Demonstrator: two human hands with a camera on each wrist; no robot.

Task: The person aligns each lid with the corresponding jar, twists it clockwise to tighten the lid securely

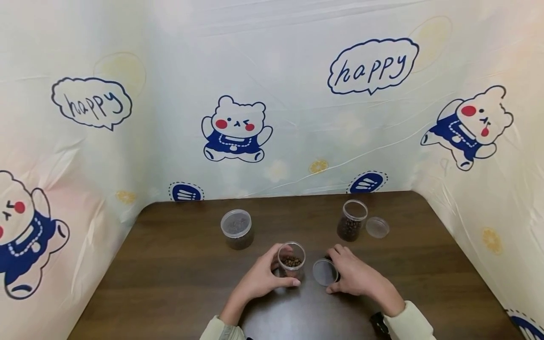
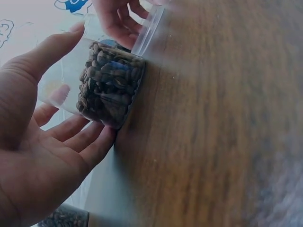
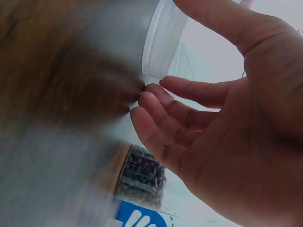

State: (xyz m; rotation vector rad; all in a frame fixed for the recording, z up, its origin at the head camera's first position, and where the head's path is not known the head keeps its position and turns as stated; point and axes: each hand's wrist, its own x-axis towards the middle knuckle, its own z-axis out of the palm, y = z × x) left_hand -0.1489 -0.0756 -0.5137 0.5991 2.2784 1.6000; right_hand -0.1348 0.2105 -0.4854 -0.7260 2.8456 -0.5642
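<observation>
clearly, the pale printed sheet (image 1: pixel 280 56) with its bears and "happy" bubbles is the largest thing round me, and below it spreads the brown wooden table (image 1: pixel 170 288). next come my two hands. my left hand (image 1: pixel 264 277) is curled round the open jar (image 1: pixel 292 272), thumb on the near side and the other fingers behind it, well parted by the jar's width. my right hand (image 1: pixel 357 275) is bent about the near lid (image 1: pixel 325 272), thumb at its near edge and fingertips at its far edge; how firmly they press i cannot tell. the open jar stands upright on the table, just left of that lid. beyond my right hand stands the tall jar (image 1: pixel 352 220), uncovered, dark beans in its lower part. beyond my left hand sits the squat jar (image 1: pixel 236 229), lidded. smaller again, the far lid (image 1: pixel 377 227) lies just beside the tall jar. smallest are the brown beans (image 1: pixel 292 261) inside the open jar.
</observation>
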